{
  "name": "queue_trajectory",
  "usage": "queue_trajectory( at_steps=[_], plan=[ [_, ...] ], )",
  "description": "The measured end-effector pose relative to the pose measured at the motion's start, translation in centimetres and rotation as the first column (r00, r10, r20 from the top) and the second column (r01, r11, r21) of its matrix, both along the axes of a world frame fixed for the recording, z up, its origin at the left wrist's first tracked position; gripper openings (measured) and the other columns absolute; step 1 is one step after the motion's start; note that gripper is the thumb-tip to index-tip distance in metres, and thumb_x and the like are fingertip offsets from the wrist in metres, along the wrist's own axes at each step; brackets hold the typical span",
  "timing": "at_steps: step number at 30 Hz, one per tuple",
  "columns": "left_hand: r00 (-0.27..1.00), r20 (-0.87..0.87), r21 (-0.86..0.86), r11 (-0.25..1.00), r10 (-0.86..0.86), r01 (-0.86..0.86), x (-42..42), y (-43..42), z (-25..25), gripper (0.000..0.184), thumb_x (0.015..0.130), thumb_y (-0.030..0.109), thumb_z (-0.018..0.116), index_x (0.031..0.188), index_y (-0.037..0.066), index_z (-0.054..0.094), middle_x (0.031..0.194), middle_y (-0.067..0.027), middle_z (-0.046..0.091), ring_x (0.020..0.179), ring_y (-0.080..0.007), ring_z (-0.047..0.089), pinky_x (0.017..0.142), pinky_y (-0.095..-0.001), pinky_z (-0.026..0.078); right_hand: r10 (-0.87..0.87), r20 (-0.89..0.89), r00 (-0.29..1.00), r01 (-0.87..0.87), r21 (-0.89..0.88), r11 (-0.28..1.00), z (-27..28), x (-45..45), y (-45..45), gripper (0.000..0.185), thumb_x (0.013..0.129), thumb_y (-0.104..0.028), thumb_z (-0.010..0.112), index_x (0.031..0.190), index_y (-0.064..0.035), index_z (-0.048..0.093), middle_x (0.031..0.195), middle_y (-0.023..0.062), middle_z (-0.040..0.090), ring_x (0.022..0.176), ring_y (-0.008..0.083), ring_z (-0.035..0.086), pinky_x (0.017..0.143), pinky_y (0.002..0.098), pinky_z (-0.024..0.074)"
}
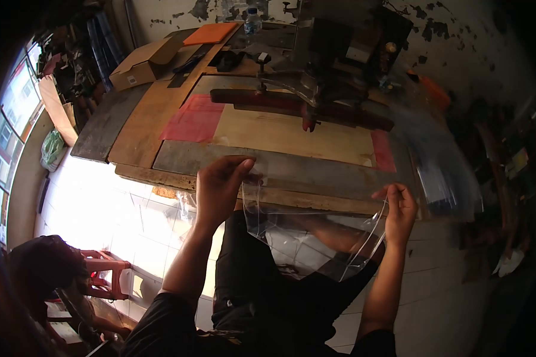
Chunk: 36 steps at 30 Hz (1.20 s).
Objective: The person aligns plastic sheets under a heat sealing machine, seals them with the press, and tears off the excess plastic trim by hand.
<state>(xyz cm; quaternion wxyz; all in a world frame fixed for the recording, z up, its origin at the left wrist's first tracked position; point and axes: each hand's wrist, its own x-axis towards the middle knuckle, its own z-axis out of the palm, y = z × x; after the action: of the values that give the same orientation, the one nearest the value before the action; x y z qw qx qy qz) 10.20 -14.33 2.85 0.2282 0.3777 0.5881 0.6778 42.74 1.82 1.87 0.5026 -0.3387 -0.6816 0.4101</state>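
Observation:
A clear plastic sheet [307, 229] hangs between my two hands over my lap, just in front of the workbench edge. My left hand [220, 185] pinches its left upper corner between thumb and fingers. At the other end, my right hand [401, 211] is closed on the sheet's right edge, where the plastic shows bright folds. Beyond my hands lies a tan pad [280, 134] with red patches at both ends. A dark press bar [304, 107] on a metal arm is above it, apart from my hands.
A stack of clear plastic [449, 181] lies at the bench's right side. On the left stand a cardboard box [143, 64] and an orange folder-like item [210, 34]. A water bottle [252, 21] is at the back. Another person [50, 273] sits low at left near a red stool [110, 276].

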Motion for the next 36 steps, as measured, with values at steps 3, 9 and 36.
queue_trajectory(
  at_steps=[3, 9, 36],
  plan=[
    [1.000, -0.007, -0.014, 1.000, -0.016, 0.016, -0.1, 0.1, 0.1, 0.024, 0.101, 0.015, 0.071, 0.108, -0.008, 0.073, 0.087, -0.0128, 0.078, 0.079, -0.0175, 0.076, 0.075, -0.0286, 0.058, -0.014, 0.005, 1.000, 0.014, -0.001, 1.000, -0.2, 0.1, 0.2, 0.021, 0.107, -0.019, 0.060, 0.103, 0.0003, 0.066, 0.086, 0.0071, 0.072, 0.084, 0.0145, 0.070, 0.083, 0.0289, 0.0516],
    [1.000, 0.003, -0.042, 0.999, -0.016, 0.016, 0.0, 0.3, 0.2, 0.024, 0.102, 0.015, 0.069, 0.107, -0.008, 0.072, 0.086, -0.0140, 0.078, 0.081, -0.0183, 0.077, 0.077, -0.0295, 0.059, -0.022, -0.001, 1.000, 0.022, 0.006, 1.000, -0.7, 0.2, 0.5, 0.021, 0.107, -0.020, 0.061, 0.102, 0.0001, 0.065, 0.086, 0.0070, 0.072, 0.084, 0.0146, 0.070, 0.083, 0.0290, 0.0517],
    [0.649, -0.689, 0.288, 0.944, 0.321, -0.161, 2.2, 0.5, -11.8, 0.016, 0.111, 0.021, 0.049, 0.113, 0.006, 0.044, 0.100, -0.0184, 0.077, 0.093, -0.0316, 0.078, 0.086, -0.0458, 0.058, -0.125, 0.141, 0.982, 0.063, 0.383, 0.922, -9.6, 0.3, 0.3, 0.016, 0.110, -0.011, 0.051, 0.108, 0.0013, 0.060, 0.093, 0.0113, 0.072, 0.093, 0.0225, 0.073, 0.085, 0.0364, 0.0585]
  ],
)
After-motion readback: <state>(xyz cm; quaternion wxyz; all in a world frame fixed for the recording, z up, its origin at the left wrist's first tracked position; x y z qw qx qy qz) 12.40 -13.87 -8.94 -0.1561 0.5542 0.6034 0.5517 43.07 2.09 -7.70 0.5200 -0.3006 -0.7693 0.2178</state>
